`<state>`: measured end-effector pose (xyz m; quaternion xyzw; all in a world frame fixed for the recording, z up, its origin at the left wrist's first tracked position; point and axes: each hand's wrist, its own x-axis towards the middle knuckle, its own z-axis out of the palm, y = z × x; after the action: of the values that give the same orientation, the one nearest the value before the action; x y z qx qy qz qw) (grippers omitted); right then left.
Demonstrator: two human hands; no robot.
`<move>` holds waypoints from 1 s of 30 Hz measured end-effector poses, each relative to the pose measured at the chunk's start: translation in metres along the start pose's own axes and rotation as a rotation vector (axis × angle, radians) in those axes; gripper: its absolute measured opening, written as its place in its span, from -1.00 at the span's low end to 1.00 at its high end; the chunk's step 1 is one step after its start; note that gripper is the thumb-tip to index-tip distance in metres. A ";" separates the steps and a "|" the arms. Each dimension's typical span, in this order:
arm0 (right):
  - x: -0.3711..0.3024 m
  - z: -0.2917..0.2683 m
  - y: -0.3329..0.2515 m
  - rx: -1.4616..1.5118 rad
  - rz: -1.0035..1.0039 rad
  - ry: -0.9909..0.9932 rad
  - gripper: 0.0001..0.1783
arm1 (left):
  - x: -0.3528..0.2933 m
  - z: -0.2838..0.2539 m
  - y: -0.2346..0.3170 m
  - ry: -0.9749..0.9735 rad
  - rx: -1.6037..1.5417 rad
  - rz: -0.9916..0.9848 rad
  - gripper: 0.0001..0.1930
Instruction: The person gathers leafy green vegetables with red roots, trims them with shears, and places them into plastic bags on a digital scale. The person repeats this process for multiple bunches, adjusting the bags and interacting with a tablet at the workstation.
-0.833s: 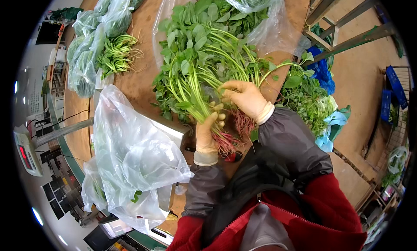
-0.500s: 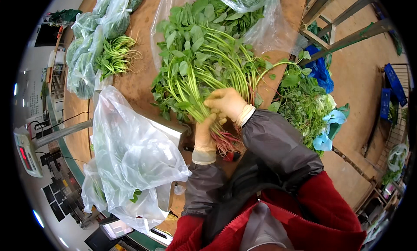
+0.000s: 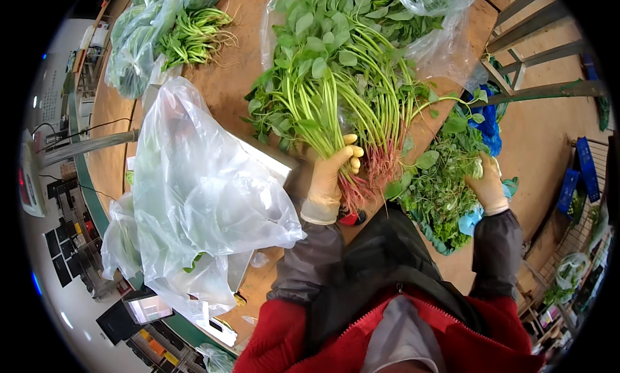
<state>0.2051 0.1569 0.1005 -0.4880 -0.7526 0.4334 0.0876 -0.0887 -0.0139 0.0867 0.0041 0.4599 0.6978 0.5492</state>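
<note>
My gloved left hand (image 3: 330,179) is closed round the lower stems of a bunch of leafy greens (image 3: 313,108), with its pinkish-red roots (image 3: 354,191) sticking out below the fist. Beside it, more of the same greens (image 3: 387,102) lie loose on the table, roots toward me. My gloved right hand (image 3: 487,184) is out at the right, over a heap of leafy trimmings (image 3: 439,192). Its thumb and fingers look apart beside a pale leaf; the fingertips are partly lost against the heap.
A large clear plastic bag (image 3: 200,198) drapes over a metal-edged box at the left. Bagged greens (image 3: 142,43) and a bare bundle of stems (image 3: 194,37) sit on the wooden table (image 3: 239,31) at the far left. Metal bars (image 3: 542,92) stand at the far right, near blue plastic (image 3: 491,124).
My right hand has left the bunch and swung right to the heap of trimmings. My left hand still grips the stems. The view has shifted, so the table's things sit differently in it.
</note>
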 end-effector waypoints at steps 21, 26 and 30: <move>0.048 0.031 -0.106 1.407 -0.059 -0.605 -0.72 | -0.006 0.000 0.001 -0.121 -0.043 -0.015 -0.44; 0.008 -0.025 0.007 0.223 0.203 -0.210 -0.66 | 0.005 -0.002 -0.006 0.032 0.094 -0.001 -0.65; 0.008 0.059 -0.052 0.468 0.054 -0.053 -0.67 | 0.019 0.008 -0.027 0.209 0.198 0.250 -0.74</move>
<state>0.1336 0.1218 0.1008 -0.4628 -0.6201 0.6110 0.1671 -0.0715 0.0053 0.0641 0.0429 0.5769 0.7085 0.4042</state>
